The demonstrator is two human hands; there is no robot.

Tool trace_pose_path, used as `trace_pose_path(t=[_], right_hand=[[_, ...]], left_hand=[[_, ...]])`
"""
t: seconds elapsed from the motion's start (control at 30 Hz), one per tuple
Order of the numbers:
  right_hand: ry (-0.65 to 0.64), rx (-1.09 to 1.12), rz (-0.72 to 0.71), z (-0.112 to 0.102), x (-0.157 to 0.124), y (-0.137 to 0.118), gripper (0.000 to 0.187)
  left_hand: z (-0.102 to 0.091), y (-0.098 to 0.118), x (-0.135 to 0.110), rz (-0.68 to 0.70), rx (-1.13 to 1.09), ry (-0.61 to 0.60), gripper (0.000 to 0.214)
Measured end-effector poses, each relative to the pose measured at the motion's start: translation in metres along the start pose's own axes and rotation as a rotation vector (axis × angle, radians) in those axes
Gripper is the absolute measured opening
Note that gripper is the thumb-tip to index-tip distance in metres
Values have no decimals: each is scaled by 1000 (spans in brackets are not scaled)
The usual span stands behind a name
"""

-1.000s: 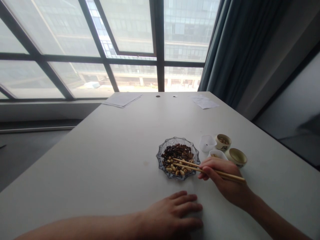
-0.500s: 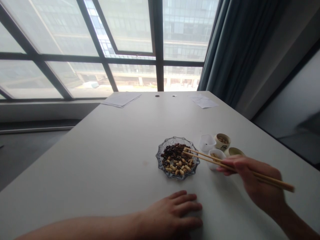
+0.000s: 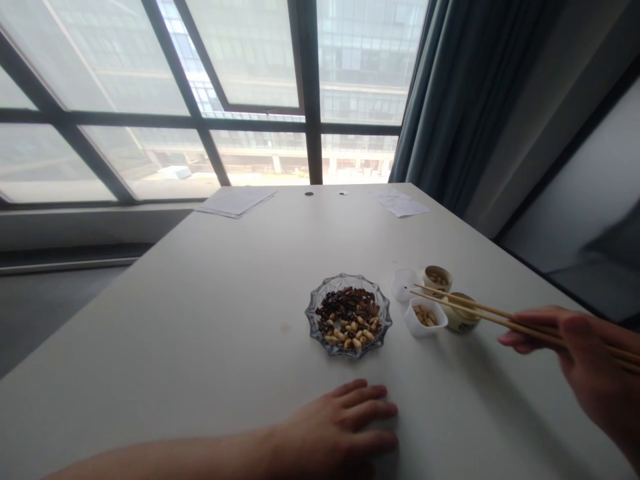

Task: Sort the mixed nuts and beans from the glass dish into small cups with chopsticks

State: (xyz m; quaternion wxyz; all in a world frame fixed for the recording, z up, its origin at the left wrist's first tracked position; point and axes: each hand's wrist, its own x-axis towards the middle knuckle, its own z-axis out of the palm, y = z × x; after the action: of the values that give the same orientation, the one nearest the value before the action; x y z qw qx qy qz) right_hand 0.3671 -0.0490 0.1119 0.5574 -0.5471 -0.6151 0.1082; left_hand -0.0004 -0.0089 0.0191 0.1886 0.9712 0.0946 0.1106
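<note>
My right hand [image 3: 580, 353] grips a pair of wooden chopsticks [image 3: 493, 315]. Their slightly parted tips hover over the small cups; whether anything is pinched between them I cannot make out. My left hand [image 3: 345, 423] rests palm down on the table, fingers apart, in front of a scalloped glass bowl [image 3: 311, 327]. Dark seed-like pieces and pale peanut-like nuts [image 3: 353, 340] fill the bowl. Right of it stand a white cup [image 3: 399, 288] with a small dark bit inside and another white cup [image 3: 423, 332] holding flat tan pieces.
Two beige cups stand behind and right of the white ones: the far beige cup [image 3: 439, 269] holds brownish pieces, while chopsticks partly cover the near beige cup [image 3: 464, 327]. Papers [image 3: 237, 200] and a loose sheet [image 3: 404, 203] lie at the white table's far end, before the windows.
My right hand and the chopsticks have moved right, from the nuts in the glass bowl to above the small cups. My left hand stays put; the view has shifted slightly.
</note>
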Motion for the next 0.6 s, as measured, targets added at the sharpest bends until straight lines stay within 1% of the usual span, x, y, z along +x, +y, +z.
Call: trace_pose_path(t=[0.07, 0.13, 0.17, 0.23, 0.3, 0.37, 0.43, 0.53, 0.6], right_hand=[[-6, 9, 25, 22, 2, -12, 22], [-133, 124, 15, 49, 4, -19, 21], [-219, 170, -22, 63, 4, -20, 20], [-346, 218, -100, 88, 6, -19, 19], [-440, 235, -161, 108, 10, -17, 20], [-498, 249, -190, 122, 14, -14, 18], [-524, 266, -199, 131, 17, -12, 18], [-522, 307, -177, 138, 17, -9, 22], [-503, 328, -152, 138, 15, -7, 23]], left_hand=[[0, 0, 0, 0, 4, 5, 33], [-1, 0, -1, 2, 14, 12, 30], [-1, 0, -1, 3, 19, 15, 29], [-1, -1, -1, 13, 30, 21, 29], [0, -1, -2, 24, 41, 23, 31], [2, -2, -2, 33, 52, 30, 32], [4, -3, -2, 42, 58, 40, 33], [6, -4, -3, 44, 54, 40, 33], [5, -4, -3, 39, 45, 35, 32]])
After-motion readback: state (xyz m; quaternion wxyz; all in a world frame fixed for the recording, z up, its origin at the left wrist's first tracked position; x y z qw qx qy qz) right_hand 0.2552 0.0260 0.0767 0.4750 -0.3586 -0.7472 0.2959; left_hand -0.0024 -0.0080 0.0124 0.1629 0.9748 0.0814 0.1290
